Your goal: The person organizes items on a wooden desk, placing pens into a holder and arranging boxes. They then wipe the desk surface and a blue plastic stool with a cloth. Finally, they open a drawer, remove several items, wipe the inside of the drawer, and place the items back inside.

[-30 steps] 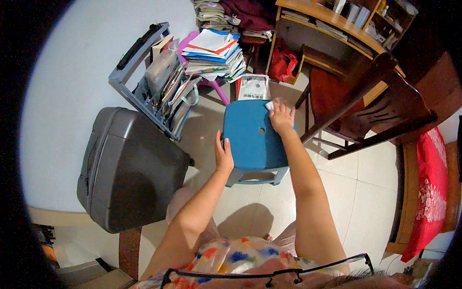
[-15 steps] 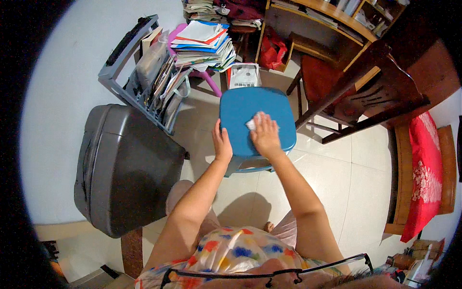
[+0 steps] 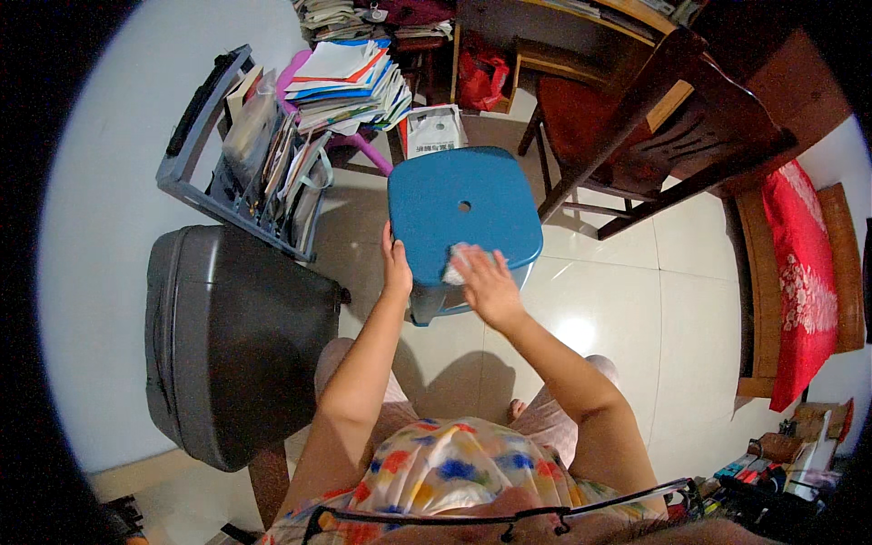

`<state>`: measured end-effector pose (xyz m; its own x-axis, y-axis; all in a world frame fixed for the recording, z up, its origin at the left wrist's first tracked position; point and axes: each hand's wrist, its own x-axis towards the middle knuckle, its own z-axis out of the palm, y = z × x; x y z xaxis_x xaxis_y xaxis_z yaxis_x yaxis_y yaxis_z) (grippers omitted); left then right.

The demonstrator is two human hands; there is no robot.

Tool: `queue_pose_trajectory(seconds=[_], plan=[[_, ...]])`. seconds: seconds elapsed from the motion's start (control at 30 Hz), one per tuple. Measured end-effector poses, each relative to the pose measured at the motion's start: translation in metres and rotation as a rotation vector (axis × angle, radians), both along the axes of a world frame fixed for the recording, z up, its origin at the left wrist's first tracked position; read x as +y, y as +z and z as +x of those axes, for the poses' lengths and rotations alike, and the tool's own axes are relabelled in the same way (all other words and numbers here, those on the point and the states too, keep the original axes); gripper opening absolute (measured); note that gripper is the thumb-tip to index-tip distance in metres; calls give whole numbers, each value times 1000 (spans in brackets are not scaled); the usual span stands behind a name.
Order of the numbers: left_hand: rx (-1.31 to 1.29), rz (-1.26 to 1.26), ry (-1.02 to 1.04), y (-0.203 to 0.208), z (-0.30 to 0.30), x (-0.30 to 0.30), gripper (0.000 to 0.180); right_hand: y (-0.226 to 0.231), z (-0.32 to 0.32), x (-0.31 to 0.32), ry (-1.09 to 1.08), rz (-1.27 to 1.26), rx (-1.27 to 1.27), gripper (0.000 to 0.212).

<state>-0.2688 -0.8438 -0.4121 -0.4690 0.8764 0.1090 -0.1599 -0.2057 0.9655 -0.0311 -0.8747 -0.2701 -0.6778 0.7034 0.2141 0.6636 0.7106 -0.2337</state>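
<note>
A blue plastic stool [image 3: 468, 182] with a small round hole in its top stands in front of me, tilted slightly toward me. My left hand [image 3: 397, 265] grips its left edge, thumb up on the rim and fingers down the side. At the front edge of the seat, my right hand [image 3: 489, 289] presses a crumpled white cloth or tissue [image 3: 453, 274] against the stool. Most of that white piece is hidden under the fingers, which are slightly blurred.
A dark grey suitcase [image 3: 245, 336] stands at my left, with a grey file rack [image 3: 195, 191] of papers beyond it. A paper stack [image 3: 350, 91] rises behind the stool. To the right are a dark wooden chair [image 3: 590, 118] and a red cushion [image 3: 799, 282].
My right hand has moved the white piece from the middle of the seat toward me, to its front edge. The seat's hole now shows. My left hand keeps its hold.
</note>
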Motion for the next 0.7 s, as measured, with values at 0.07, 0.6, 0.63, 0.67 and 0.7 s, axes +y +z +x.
queue_pose_trajectory(seconds=[0.07,0.6,0.63,0.67,0.7], plan=[[-19,3,-10,-1,-2,0,53,-18,29,14,-125,134,-5,56],[-294,-445,-30,24,26,-41,71,-54,74,93,-355,-284,921,44],[-290,-462,-15,41,31,-42,70,-54,75,97,-373,-287,937,45],[-309,-464,3,51,36,-40,69,-53,76,103,-390,-291,952,46],[-331,-468,23,59,41,-39,69,-51,78,108,-407,-298,964,47]])
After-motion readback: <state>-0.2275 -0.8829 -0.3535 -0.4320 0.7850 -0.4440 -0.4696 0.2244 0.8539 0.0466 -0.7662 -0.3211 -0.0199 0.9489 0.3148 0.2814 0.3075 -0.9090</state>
